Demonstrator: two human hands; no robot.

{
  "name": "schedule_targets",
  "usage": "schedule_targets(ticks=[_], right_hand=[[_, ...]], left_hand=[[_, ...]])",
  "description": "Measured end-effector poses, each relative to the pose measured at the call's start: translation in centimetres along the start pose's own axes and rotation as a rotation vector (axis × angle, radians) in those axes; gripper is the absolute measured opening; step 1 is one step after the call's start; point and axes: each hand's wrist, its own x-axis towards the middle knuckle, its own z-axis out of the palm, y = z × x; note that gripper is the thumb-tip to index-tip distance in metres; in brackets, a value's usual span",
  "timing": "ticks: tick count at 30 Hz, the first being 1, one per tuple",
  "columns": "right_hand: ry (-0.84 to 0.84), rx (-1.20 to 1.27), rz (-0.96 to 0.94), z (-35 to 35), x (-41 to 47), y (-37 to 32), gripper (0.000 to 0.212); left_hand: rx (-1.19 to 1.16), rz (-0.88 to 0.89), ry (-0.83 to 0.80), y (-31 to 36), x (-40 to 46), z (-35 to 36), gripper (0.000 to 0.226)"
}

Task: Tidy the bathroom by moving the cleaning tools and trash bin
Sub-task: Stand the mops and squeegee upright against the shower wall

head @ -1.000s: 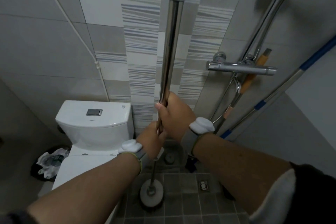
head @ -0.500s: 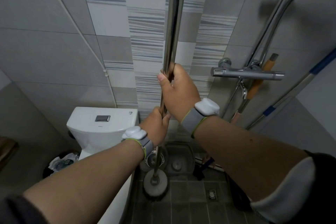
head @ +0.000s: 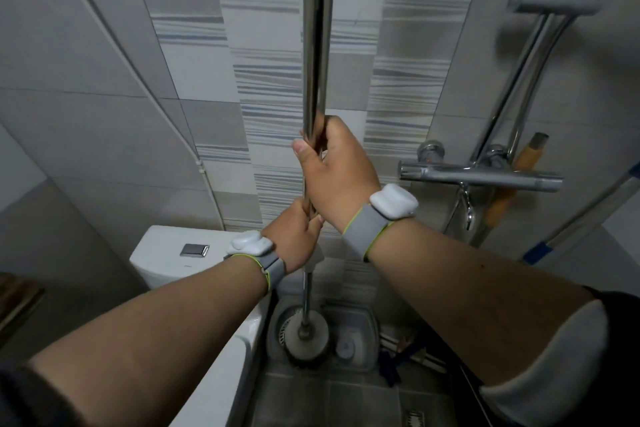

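A mop with a long shiny metal pole [head: 317, 45] stands nearly upright in front of me. My right hand [head: 337, 166] grips the pole high up, and my left hand [head: 294, 239] grips it just below. The round mop head [head: 304, 336] hangs at the pole's lower end, over the left basket of a grey spin-mop bucket [head: 360, 326] on the floor. Whether the head touches the basket I cannot tell. No trash bin shows in this view.
A white toilet cistern [head: 166, 256] stands left of the bucket. A chrome shower mixer [head: 481, 177] and riser rail are on the right wall. An orange-handled tool [head: 519, 166] and a blue-banded pole [head: 588, 211] lean behind the mixer. A floor drain [head: 415, 418] lies near the bottom.
Both hands have lifted the mop pole and carried it toward the back wall. The mop head has gone from the floor tiles to over the bucket's basket.
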Motion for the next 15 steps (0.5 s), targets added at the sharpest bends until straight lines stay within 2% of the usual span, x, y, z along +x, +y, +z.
schedule_targets(ticks=[1,8,15], right_hand=[[-0.019,-0.002,-0.014,-1.7,1.8,1.6,0.020],[-0.082,-0.010,-0.013,-1.5,3.1,3.2,0.020],[-0.080,-0.017,0.042,1.3,7.2,4.3,0.021]], left_hand=[[-0.006,-0.001,0.030,1.9,1.8,1.2,0.030],[0.040,0.031,0.016,1.6,3.4,1.3,0.015],[0.083,0.059,-0.044,-0.7,8.0,0.1,0.024]])
